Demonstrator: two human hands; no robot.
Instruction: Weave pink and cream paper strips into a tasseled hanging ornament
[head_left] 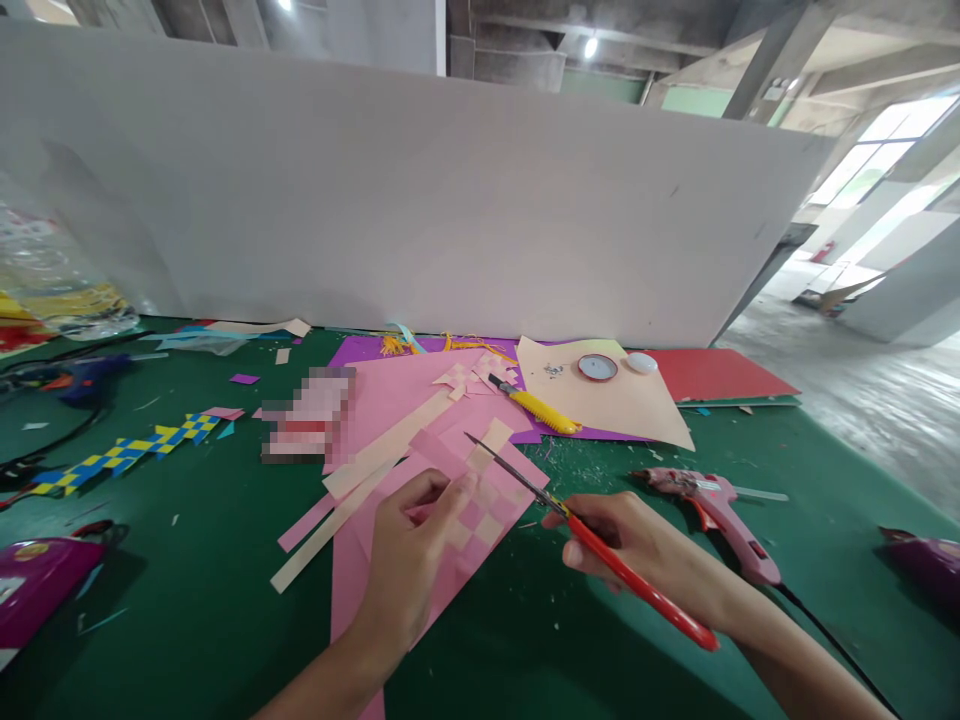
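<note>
My left hand (409,560) rests on a woven piece of pink and beige paper strips (480,495) and pinches it at the near edge. My right hand (637,545) grips red-handled scissors (600,545), whose blades point up and left over the weave. The weave lies on larger pink sheets (390,395) on the green table (210,590). Loose pink and beige strips (330,520) stick out to the left of the weave.
A yellow utility knife (536,405) lies on the sheets behind. A beige sheet (600,400) holds a round tin (598,367) and its lid. A pink glue gun (712,510) lies at right. A blue-yellow woven strip (124,455) lies at left. A grey board (420,200) walls the back.
</note>
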